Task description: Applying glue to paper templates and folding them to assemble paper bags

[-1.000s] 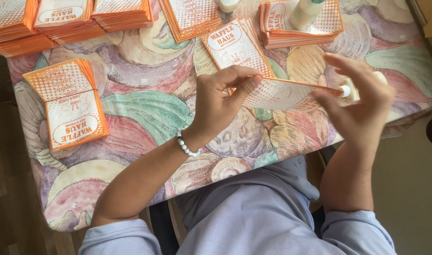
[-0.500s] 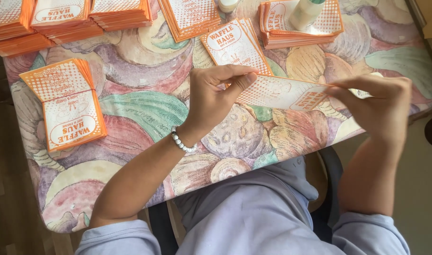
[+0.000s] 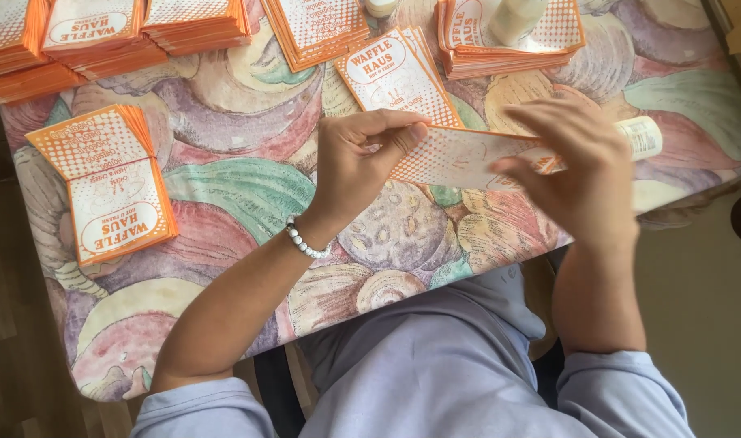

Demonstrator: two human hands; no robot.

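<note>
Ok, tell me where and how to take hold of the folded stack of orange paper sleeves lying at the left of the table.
Grip the folded stack by its lower half, pinching the long right edge from the right side. That edge is bare on the tablecloth, and the fanned upper half would likely slip apart. The left hand is nearest.

Paper sleeve (image 3: 468, 156) matt, thin, printed orange. Tablecloth (image 3: 249, 195) smooth, slight sheen. Bottle (image 3: 642, 136) glossy plastic. Bracelet (image 3: 304, 243) pearly beads.

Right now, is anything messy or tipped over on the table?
Yes, a little. A white bottle lies on its side near the table's right edge, beyond the right hand. The orange paper stacks are fanned and unevenly squared. Nothing looks spilled or torn.
</note>
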